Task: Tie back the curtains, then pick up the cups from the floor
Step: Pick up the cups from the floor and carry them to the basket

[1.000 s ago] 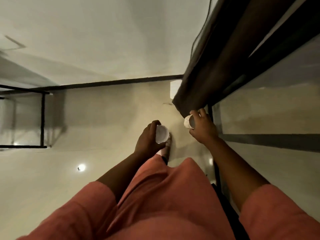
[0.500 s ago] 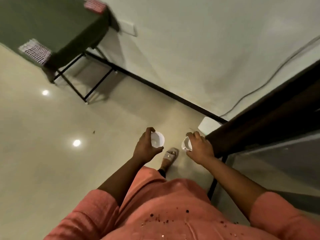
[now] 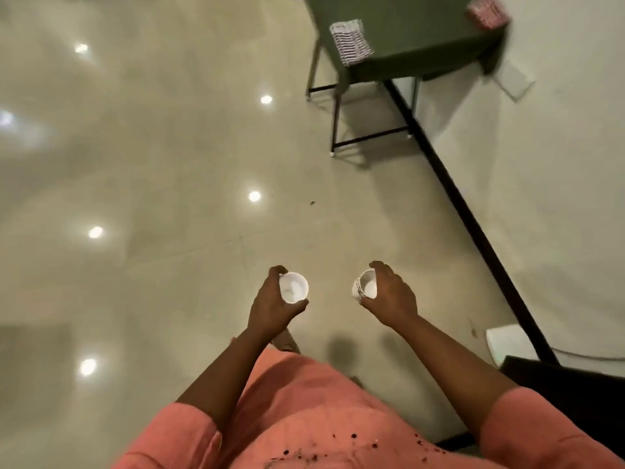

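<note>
— Where are we in the job?

— On the cups step, we'd judge: our left hand (image 3: 275, 306) grips one white cup (image 3: 293, 288), our right hand (image 3: 392, 296) grips a second cup (image 3: 365, 288), both held above the floor (image 3: 152, 198).

— The count?

— Two cups, two hands; no more cups on the floor that we can see. The curtains look out of view, though blur makes us unsure.

— Next?

— Somewhere to set them, probably the green desk (image 3: 406, 32) ahead.
</note>
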